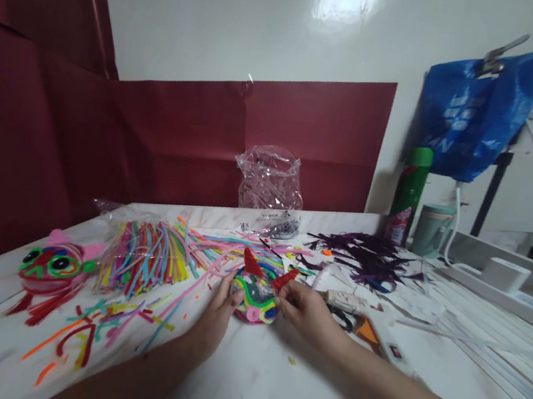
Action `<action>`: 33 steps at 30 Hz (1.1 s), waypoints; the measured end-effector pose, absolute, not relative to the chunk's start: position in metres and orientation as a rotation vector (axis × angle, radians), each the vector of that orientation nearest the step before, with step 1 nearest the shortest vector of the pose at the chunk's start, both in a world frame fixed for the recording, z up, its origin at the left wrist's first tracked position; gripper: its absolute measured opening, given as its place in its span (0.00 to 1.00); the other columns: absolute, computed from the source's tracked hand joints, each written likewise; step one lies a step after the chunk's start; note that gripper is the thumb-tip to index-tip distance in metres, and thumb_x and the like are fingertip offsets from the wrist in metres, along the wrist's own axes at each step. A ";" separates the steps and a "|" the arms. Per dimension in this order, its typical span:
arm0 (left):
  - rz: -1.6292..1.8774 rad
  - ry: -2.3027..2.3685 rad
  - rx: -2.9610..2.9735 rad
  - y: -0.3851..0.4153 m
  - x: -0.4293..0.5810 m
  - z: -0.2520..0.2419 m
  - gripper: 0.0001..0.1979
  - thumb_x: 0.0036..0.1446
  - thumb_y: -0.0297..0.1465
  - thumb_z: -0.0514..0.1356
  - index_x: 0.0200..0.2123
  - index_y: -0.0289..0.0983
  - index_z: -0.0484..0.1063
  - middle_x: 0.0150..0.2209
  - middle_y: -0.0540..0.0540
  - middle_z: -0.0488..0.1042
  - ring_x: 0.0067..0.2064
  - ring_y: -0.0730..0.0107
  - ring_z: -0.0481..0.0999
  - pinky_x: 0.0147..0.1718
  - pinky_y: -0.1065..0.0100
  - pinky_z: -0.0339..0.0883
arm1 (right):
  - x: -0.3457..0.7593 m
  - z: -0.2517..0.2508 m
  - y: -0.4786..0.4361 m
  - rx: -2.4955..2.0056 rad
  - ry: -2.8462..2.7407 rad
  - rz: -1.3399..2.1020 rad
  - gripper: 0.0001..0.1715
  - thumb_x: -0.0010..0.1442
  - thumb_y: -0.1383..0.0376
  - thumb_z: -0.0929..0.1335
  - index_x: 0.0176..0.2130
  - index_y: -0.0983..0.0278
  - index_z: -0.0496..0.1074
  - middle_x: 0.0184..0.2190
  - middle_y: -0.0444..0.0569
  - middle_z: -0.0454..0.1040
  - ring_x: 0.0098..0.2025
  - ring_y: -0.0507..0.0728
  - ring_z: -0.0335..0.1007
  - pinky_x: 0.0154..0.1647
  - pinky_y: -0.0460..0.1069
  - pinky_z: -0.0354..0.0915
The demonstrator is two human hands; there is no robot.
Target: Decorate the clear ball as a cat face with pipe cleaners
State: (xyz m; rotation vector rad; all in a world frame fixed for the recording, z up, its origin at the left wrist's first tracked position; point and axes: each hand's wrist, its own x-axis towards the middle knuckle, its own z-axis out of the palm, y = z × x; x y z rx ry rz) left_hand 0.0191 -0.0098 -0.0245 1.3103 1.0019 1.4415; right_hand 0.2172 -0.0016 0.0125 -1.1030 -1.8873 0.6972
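Observation:
In the middle of the head view is a round animal face made of coloured pipe cleaners (pixel 256 292), with green, yellow and blue loops, a pink nose and two red pointed ears. My left hand (pixel 224 301) grips its left edge, thumb on the front. At its right edge, just under the right ear, the fingers of my right hand (pixel 303 306) are pinched together against it. Whether a small piece is also between those fingers is hidden. A finished-looking pipe cleaner face (pixel 58 268) with big eyes, pink ears and red fringe lies at the far left.
Bundled pipe cleaners (pixel 145 261) lie left of centre, with cut scraps (pixel 88 333) in front. A clear plastic bag (pixel 271 187) stands behind. Purple strips (pixel 363 255), a glue gun (pixel 383 339), white sticks (pixel 485 349), a green can (pixel 412 189) and a mug (pixel 431 231) occupy the right.

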 end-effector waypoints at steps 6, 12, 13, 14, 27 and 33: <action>1.445 0.953 1.289 -0.013 0.022 -0.016 0.33 0.49 0.40 0.63 0.57 0.38 0.61 0.57 0.39 0.67 0.59 0.53 0.64 0.58 0.56 0.57 | 0.218 0.013 -0.002 -1.085 -1.893 0.701 0.08 0.53 0.64 0.64 0.24 0.63 0.63 0.21 0.43 0.67 0.25 0.51 0.59 0.27 0.46 0.56; 1.422 0.965 1.253 -0.009 0.023 -0.015 0.34 0.44 0.35 0.66 0.55 0.37 0.60 0.53 0.40 0.71 0.55 0.57 0.69 0.53 0.60 0.62 | 0.218 0.011 -0.002 -1.090 -1.886 0.701 0.07 0.53 0.67 0.64 0.24 0.63 0.64 0.20 0.43 0.66 0.24 0.51 0.58 0.26 0.46 0.57; 1.429 0.967 1.268 -0.007 0.023 -0.016 0.33 0.44 0.34 0.66 0.55 0.37 0.60 0.52 0.40 0.71 0.55 0.57 0.69 0.53 0.60 0.62 | 0.218 0.011 -0.002 -1.091 -1.883 0.701 0.07 0.53 0.67 0.64 0.24 0.64 0.64 0.20 0.42 0.65 0.24 0.51 0.57 0.26 0.46 0.56; 1.441 0.970 1.287 -0.005 0.022 -0.018 0.32 0.45 0.34 0.65 0.54 0.37 0.61 0.52 0.40 0.72 0.55 0.57 0.69 0.53 0.60 0.62 | 0.217 0.011 -0.002 -1.091 -1.880 0.700 0.07 0.53 0.67 0.64 0.24 0.64 0.63 0.19 0.42 0.65 0.24 0.51 0.57 0.26 0.46 0.56; 1.432 0.949 1.356 -0.004 0.021 -0.016 0.33 0.44 0.30 0.66 0.54 0.37 0.61 0.53 0.40 0.71 0.55 0.57 0.69 0.54 0.59 0.61 | 0.216 0.013 -0.005 -1.117 -1.891 0.686 0.07 0.53 0.65 0.64 0.24 0.63 0.64 0.21 0.42 0.67 0.25 0.51 0.59 0.27 0.46 0.56; 1.421 0.970 1.410 -0.004 0.021 -0.020 0.30 0.46 0.31 0.64 0.54 0.38 0.60 0.54 0.41 0.70 0.56 0.60 0.68 0.54 0.62 0.61 | 0.214 0.021 -0.017 -1.250 -1.913 0.552 0.10 0.48 0.63 0.67 0.25 0.61 0.59 0.19 0.39 0.63 0.22 0.51 0.57 0.24 0.45 0.52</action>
